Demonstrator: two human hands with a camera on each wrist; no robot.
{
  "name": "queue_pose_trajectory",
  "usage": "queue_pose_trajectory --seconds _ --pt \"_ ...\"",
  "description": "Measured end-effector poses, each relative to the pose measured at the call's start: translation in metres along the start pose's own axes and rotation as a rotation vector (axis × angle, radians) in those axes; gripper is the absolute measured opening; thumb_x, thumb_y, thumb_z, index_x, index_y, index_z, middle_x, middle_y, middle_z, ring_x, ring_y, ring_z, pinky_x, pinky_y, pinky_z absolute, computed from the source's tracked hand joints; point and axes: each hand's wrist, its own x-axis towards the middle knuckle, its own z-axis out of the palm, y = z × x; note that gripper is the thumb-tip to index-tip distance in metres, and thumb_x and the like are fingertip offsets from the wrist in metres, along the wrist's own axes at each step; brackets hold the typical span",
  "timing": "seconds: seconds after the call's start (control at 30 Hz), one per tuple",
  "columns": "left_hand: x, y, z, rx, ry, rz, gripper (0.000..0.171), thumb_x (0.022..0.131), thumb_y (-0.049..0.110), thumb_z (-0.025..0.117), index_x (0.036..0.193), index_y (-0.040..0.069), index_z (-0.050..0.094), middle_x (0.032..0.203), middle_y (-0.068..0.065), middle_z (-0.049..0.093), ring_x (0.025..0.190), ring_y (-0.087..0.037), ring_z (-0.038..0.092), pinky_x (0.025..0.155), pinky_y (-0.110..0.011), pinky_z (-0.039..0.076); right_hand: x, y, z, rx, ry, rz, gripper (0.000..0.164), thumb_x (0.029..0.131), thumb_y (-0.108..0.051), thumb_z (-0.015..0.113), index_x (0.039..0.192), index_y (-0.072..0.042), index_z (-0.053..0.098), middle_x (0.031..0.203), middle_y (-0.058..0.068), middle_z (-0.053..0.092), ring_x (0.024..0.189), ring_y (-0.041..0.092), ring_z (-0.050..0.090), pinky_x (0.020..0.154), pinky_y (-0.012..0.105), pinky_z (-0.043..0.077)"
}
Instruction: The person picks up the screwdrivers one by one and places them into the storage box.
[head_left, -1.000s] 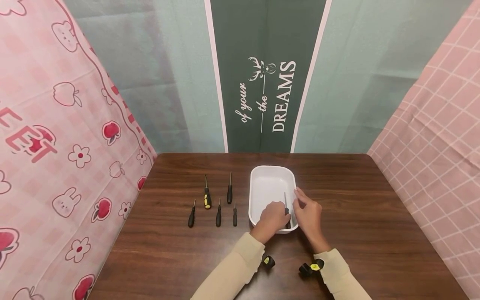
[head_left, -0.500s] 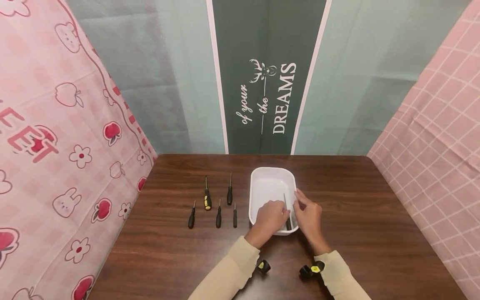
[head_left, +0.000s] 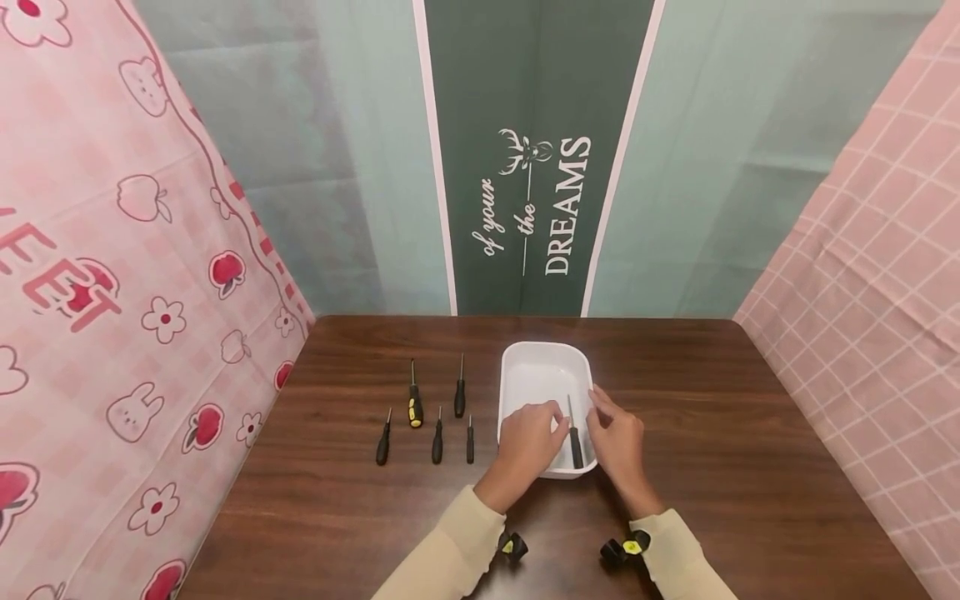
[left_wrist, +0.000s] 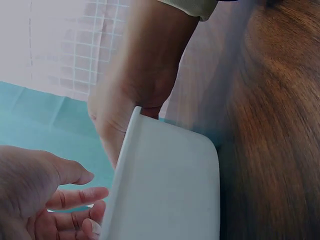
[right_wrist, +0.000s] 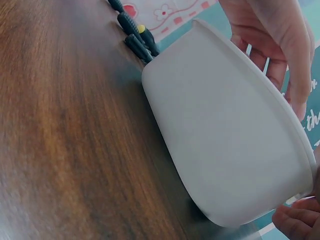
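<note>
A white rectangular plastic tub [head_left: 546, 363] stands on the table. Inside, along its right side, lies a screwdriver [head_left: 576, 448] with a black handle, its shaft pointing away. My left hand [head_left: 528, 437] hovers over the tub's near part, fingers loosely bent and thumb apart, holding nothing. In the left wrist view that hand [left_wrist: 55, 200] shows a gap between thumb and fingers. My right hand [head_left: 618, 437] holds the tub's right rim, and its fingers [right_wrist: 295, 220] show at the wall in the right wrist view.
Left of the tub several screwdrivers lie on the brown wooden table [head_left: 675, 383]: a black-and-yellow one [head_left: 416, 404], a long black one [head_left: 460, 396] and smaller black ones, including one [head_left: 437, 446] in the front row. Fabric curtains [head_left: 360, 167] hang around the table.
My left hand has let go of the screwdriver in the tub and drawn back to the left, its fingers loosening. The right hand has stayed at the rim.
</note>
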Motion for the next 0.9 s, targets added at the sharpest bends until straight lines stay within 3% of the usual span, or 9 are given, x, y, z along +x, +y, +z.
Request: queue_pose_trajectory --seconds 0.17,0.37,0.57,0.8,0.9 --pt "-0.003 -0.003 -0.007 0.041 0.04 0.002 0.017 0.096 0.037 0.068 0.092 0.021 0.075 0.076 0.002 0.073 0.065 -0.014 0.066 0.054 -0.026 0.045 -0.002 -0.002 -0.001 0.008 -0.007 0.011 0.029 0.088 0.003 0.069 0.116 0.003 0.072 0.122 0.014 0.069 0.118 0.035 0.063 0.091 0.049 0.051" --pt "-0.005 -0.007 -0.017 0.018 0.058 -0.01 0.017 0.096 0.036 0.068 0.093 0.02 0.075 0.076 0.001 0.073 0.062 -0.013 0.063 0.052 -0.025 0.042 -0.003 -0.002 -0.001 0.016 -0.008 0.021 0.029 0.088 0.003 0.068 0.117 0.003 0.072 0.123 0.014 0.069 0.117 0.035 0.064 0.09 0.048 0.051" --pt "-0.008 -0.014 -0.028 0.011 0.101 -0.011 0.016 0.095 0.035 0.07 0.09 0.02 0.074 0.066 0.002 0.067 0.053 -0.01 0.052 0.047 -0.024 0.036 -0.003 -0.002 -0.001 0.015 0.005 0.025 0.029 0.088 0.004 0.069 0.116 0.003 0.073 0.122 0.013 0.07 0.116 0.034 0.064 0.09 0.046 0.05" --pt "-0.015 -0.024 -0.04 -0.07 0.072 -0.079 0.016 0.096 0.034 0.07 0.094 0.018 0.074 0.056 0.008 0.053 0.051 -0.007 0.042 0.048 -0.023 0.032 0.001 -0.004 -0.002 0.023 0.01 0.026 0.029 0.089 0.003 0.067 0.117 0.001 0.073 0.122 0.012 0.07 0.117 0.033 0.064 0.094 0.048 0.049" --pt "-0.02 -0.03 -0.042 -0.075 0.075 -0.083 0.016 0.096 0.033 0.07 0.094 0.017 0.074 0.057 0.008 0.053 0.05 -0.007 0.041 0.047 -0.023 0.032 0.001 -0.003 0.0 0.027 0.007 0.028 0.029 0.089 0.002 0.067 0.117 0.001 0.073 0.122 0.012 0.07 0.118 0.034 0.063 0.095 0.048 0.048"
